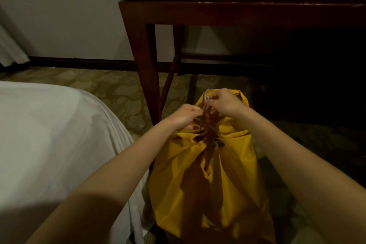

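**Between bed (49,134) and desk (237,12): yellow bag (217,174) gathered, cord (206,97) not yet tied**

On the patterned carpet (122,89), in the head view, the yellow bag stood upright just beside the bed and in front of the desk. Its mouth was already gathered into folds. Above it the left hand (185,115) and right hand (225,103) met, each grip closed on the cord. The right pinched a pale loop, and the left held the strands running down to the neck. The drawing-in looked done. The knot seemed left to finish, though it may instead have been coming undone. No brand, label or writing was legible anywhere.
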`<state>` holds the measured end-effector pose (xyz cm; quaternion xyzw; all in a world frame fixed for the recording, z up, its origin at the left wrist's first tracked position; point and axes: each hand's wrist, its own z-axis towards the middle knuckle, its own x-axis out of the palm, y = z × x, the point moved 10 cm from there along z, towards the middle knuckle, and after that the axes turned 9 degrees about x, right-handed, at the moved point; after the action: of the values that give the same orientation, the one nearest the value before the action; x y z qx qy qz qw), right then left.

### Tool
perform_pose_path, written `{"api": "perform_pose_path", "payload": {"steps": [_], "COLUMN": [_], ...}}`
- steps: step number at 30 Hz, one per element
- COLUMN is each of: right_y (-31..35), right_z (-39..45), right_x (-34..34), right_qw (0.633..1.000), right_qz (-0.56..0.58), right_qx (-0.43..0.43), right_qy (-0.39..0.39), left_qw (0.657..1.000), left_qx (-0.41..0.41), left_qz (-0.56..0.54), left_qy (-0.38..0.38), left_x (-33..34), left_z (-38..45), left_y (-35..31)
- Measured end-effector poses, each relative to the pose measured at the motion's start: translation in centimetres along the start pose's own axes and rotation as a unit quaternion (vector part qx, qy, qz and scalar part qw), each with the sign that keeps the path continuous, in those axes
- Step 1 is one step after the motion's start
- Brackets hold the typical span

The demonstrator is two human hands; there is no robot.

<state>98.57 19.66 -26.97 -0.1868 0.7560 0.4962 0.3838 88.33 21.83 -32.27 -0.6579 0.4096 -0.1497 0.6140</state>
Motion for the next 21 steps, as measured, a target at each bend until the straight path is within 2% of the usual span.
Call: {"api": "perform_pose_path", "payload": {"steps": [11, 15, 21], "right_y": [-1.0, -0.4, 3.8], "right_z": [0.5, 1.5, 0.4], "right_x": [2.2, 3.0, 1.6], "right_qw": [0.995, 0.987, 0.978], "right_qz": [-0.103, -0.162, -0.187], "right_qx": [0.008, -0.014, -0.026], "right_qy": [0.013, 0.019, 0.084], "left_qw": [0.986, 0.979, 0.978], "left_qx": [0.018, 0.016, -0.061], "left_qz": [0.163, 0.203, 0.197], "left_qy": [0.019, 0.020, 0.018], "left_x": [-0.8, -1.8, -4.9], "left_z": [2.2, 3.1, 0.2], "left_y": [0.9, 1.4, -0.7]}}
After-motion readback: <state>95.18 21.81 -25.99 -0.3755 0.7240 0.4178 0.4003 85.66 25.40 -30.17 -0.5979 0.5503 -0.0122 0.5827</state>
